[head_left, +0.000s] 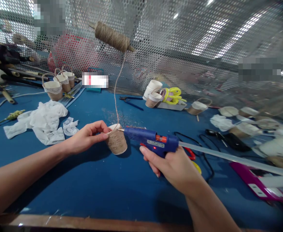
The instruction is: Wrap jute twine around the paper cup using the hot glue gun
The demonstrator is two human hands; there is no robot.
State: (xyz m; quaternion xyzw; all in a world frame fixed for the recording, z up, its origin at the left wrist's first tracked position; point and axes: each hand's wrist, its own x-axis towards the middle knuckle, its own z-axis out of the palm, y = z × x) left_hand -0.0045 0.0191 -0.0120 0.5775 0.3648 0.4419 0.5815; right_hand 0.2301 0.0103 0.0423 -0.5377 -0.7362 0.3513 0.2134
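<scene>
Jute twine [116,96] runs down from a spool [112,37] hung on the mesh screen [204,38] to a small twine-wrapped cup [116,142]. The cup rests on the blue worktop [95,187], near the middle and close to the person, apparently mouth-down. The left hand [88,137] has its grip pinching the cup's upper white end between thumb and fingertips. The right hand [172,166] has its grip closed round the handle of a blue glue gun [153,141], whose nozzle touches the cup just where the twine arrives.

For a clean bond, a small bead right at the strand seems best, with the twine taut and the left fingertips away from the hot tip.

Red-handled scissors [191,154] lie just behind the right hand, white lace scraps [41,120] to the left, and little finished baskets [53,88] farther back. A long glue stick [228,158] juts from the gun over clutter on the right, where it could snag.
</scene>
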